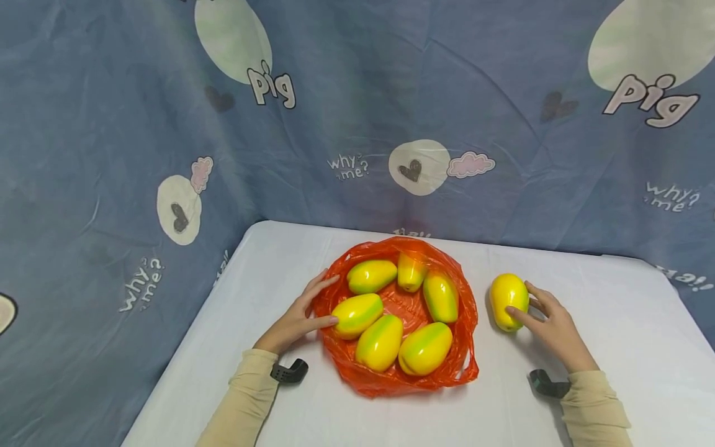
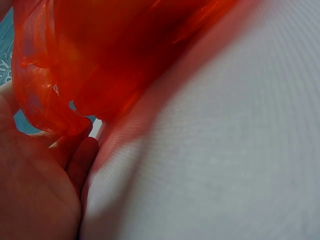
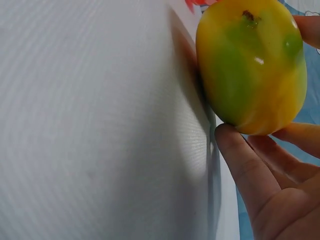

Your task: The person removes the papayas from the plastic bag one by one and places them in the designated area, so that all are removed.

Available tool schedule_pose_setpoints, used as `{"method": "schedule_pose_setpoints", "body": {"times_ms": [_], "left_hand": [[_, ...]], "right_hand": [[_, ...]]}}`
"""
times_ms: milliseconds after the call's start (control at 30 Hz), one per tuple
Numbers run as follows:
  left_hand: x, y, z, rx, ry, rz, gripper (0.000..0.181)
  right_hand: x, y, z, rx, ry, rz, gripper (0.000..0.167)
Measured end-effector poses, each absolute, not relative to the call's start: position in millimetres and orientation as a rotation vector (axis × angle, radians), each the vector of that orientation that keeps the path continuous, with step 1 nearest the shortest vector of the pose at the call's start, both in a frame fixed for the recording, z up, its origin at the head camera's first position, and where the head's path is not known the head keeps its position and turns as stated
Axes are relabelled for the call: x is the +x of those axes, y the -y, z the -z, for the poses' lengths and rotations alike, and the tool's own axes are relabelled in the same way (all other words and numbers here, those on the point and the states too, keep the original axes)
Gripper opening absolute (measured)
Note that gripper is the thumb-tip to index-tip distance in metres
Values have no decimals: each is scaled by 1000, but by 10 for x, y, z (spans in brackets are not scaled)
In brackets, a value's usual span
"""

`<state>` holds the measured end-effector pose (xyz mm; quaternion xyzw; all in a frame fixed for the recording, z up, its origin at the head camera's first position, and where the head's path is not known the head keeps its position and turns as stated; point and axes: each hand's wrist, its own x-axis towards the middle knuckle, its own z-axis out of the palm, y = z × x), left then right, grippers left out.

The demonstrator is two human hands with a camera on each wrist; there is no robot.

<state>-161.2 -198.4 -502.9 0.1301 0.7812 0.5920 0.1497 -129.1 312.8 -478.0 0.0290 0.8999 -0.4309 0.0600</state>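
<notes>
A red plastic bag (image 1: 402, 301) stands opened out on the table, with several glossy yellow-green mangoes (image 1: 380, 343) lying in it. At its left rim is my left hand (image 1: 296, 316), holding the bag's side with the thumb over the edge by a mango. The left wrist view shows the palm and curled fingers (image 2: 82, 160) against the red plastic (image 2: 100, 60). To the right of the bag, my right hand (image 1: 550, 326) grips a single mango (image 1: 509, 301) between thumb and fingers. In the right wrist view this mango (image 3: 252, 70) shows its brown stem end, fingertips touching its underside.
The white table (image 1: 603, 298) has its back edge against a blue printed curtain (image 1: 357, 112), which also hangs along the left side. A dark wrist device (image 1: 290, 371) is on the left wrist, and another (image 1: 548, 385) on the right.
</notes>
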Motion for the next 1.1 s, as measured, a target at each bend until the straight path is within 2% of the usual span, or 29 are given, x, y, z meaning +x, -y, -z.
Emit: {"method": "schedule_pose_setpoints", "body": {"times_ms": [300, 567, 1100], "left_hand": [[-1619, 1993, 5024, 383, -2251, -1693, 76], [-1620, 1994, 5034, 377, -2244, -1700, 76], [-1622, 1991, 5036, 368, -2244, -1703, 76]], "right_hand": [[-1291, -3108, 4779, -25, -2772, 1306, 83], [-1291, -3116, 4779, 21, -2757, 1299, 88], [-1286, -3132, 4827, -64, -2805, 1389, 82]]}}
